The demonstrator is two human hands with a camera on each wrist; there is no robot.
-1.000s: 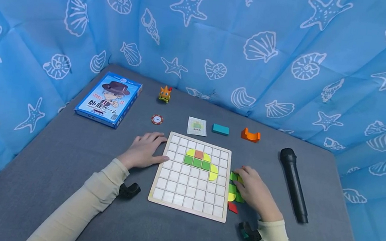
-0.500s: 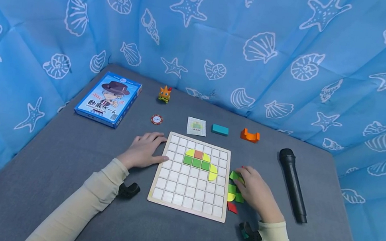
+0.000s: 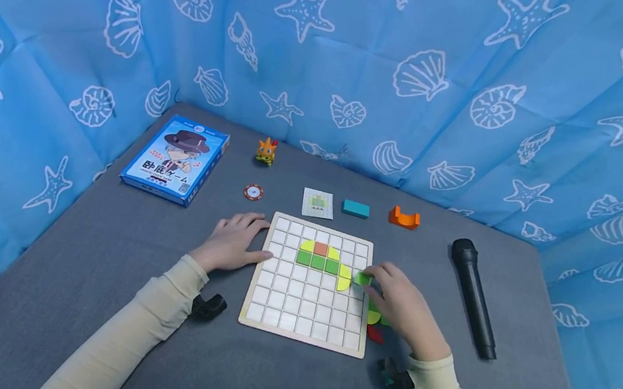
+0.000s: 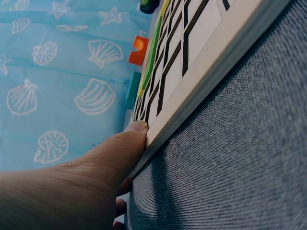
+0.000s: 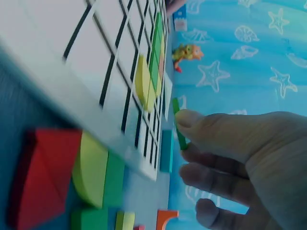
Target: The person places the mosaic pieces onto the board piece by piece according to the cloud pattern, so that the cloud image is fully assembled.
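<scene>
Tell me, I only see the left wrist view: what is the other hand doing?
Observer: The right hand pinches a green tile over the board's right edge.
Operator: Any tiles off the board?
Observer: Yes, a red piece and a yellow piece lie beside it.
Operator: What's far right?
Observer: A black microphone on the table.

The head camera looks forward and down over the whole desk point(image 3: 103, 273), while both wrist cameras sit low and close, sharing the grid board point(image 3: 309, 282) point(image 4: 201, 72) point(image 5: 91, 62).
</scene>
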